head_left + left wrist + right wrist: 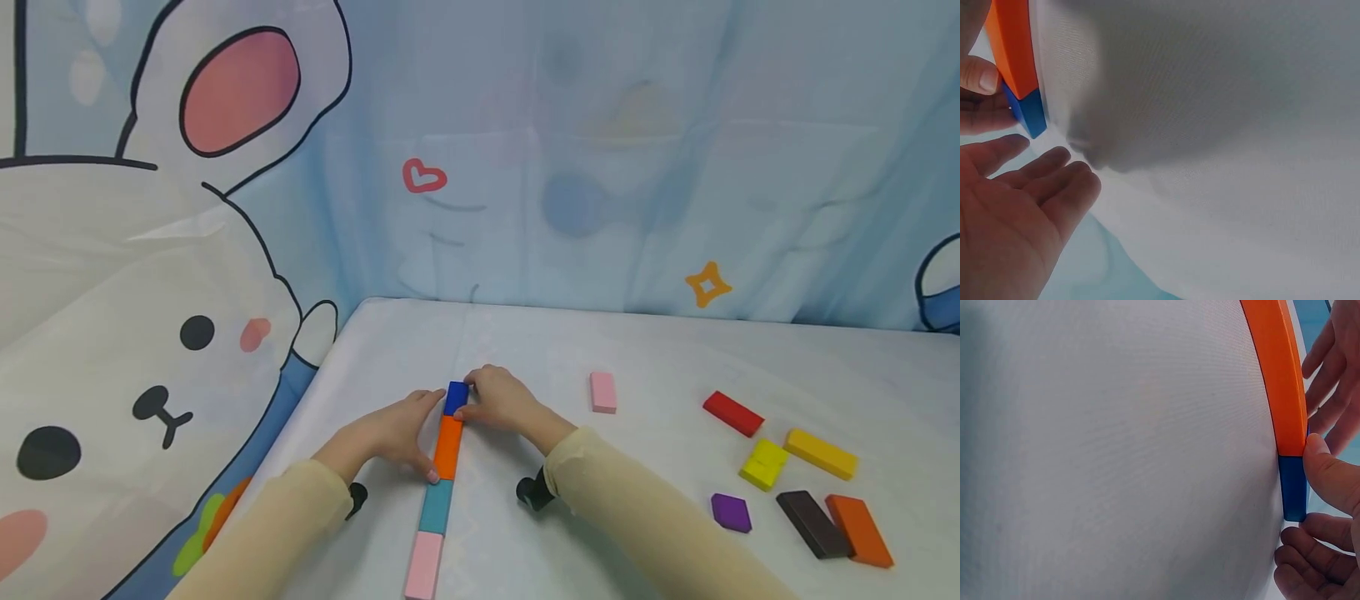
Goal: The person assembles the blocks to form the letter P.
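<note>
A straight row of blocks lies on the white table. From the near end it runs pink block [424, 565], teal block [436, 507], orange block [448, 447], blue block [455, 398]. At the far end my right hand [504, 402] holds the blue block, its thumb by the joint with the orange one and its index finger at the far end. My left hand [397, 429] spreads along the row's left side, fingers fairly straight, thumb at the orange-teal joint and index fingertip beside the blue block. In the right wrist view, the orange and blue blocks [1293, 487] meet end to end.
A single pink block [603, 392] lies right of my right hand. Farther right are loose blocks: red [733, 413], yellow [821, 454], bright yellow [764, 463], purple [731, 512], dark brown [814, 524] and orange [859, 531]. A printed curtain [600, 167] hangs behind the table.
</note>
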`<act>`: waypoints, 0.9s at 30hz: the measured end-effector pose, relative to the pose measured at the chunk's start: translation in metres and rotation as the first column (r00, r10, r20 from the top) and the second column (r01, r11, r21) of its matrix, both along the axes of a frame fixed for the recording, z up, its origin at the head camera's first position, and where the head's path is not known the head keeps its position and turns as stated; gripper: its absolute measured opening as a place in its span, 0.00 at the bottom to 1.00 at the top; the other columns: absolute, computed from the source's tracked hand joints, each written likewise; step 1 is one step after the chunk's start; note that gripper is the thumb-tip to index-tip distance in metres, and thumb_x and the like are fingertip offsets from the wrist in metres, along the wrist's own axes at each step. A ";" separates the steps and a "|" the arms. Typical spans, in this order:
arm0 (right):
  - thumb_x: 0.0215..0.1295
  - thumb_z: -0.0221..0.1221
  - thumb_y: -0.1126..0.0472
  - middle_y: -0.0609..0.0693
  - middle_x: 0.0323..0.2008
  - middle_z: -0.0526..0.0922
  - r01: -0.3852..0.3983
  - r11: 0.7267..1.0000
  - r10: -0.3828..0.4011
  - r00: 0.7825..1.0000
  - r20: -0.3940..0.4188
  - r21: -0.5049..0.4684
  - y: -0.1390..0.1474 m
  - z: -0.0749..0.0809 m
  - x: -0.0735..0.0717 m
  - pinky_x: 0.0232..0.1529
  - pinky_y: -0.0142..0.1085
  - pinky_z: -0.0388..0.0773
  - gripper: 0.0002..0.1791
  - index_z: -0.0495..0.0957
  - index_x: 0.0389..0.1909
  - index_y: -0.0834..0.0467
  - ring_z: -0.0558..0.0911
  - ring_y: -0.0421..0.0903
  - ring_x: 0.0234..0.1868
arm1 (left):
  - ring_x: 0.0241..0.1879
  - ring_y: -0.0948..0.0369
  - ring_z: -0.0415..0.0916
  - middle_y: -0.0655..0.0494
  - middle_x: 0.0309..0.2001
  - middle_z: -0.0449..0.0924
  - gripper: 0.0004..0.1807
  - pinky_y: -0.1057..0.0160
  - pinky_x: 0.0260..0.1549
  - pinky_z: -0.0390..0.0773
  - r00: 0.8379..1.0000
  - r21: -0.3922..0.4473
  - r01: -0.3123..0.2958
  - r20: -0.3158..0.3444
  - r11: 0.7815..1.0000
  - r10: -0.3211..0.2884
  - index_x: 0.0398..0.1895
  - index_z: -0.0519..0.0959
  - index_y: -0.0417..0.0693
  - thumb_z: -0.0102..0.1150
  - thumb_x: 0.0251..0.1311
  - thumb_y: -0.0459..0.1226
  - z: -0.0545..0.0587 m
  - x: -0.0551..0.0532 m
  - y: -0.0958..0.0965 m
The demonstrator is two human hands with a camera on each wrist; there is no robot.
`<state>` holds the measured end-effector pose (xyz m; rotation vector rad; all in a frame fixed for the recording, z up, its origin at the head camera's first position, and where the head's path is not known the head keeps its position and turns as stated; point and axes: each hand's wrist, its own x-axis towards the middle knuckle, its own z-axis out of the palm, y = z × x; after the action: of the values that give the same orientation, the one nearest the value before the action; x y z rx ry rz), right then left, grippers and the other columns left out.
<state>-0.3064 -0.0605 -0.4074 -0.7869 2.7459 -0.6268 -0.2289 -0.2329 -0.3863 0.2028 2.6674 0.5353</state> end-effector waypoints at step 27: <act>0.62 0.72 0.50 0.59 0.55 0.85 -0.007 1.000 0.006 1.000 -0.006 -0.015 0.003 0.001 0.005 0.64 0.47 0.80 0.31 0.80 0.60 0.65 0.82 0.54 0.54 | 0.80 0.43 0.52 0.41 0.83 0.44 0.70 0.33 0.70 0.66 0.995 -0.058 0.000 0.097 0.998 0.005 0.84 0.46 0.50 0.84 0.40 0.48 0.003 -0.014 0.010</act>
<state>-0.3010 -0.0571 -0.4065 -0.8020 2.7460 -0.6462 -0.2430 -0.2228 -0.3830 0.1526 2.5846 0.4566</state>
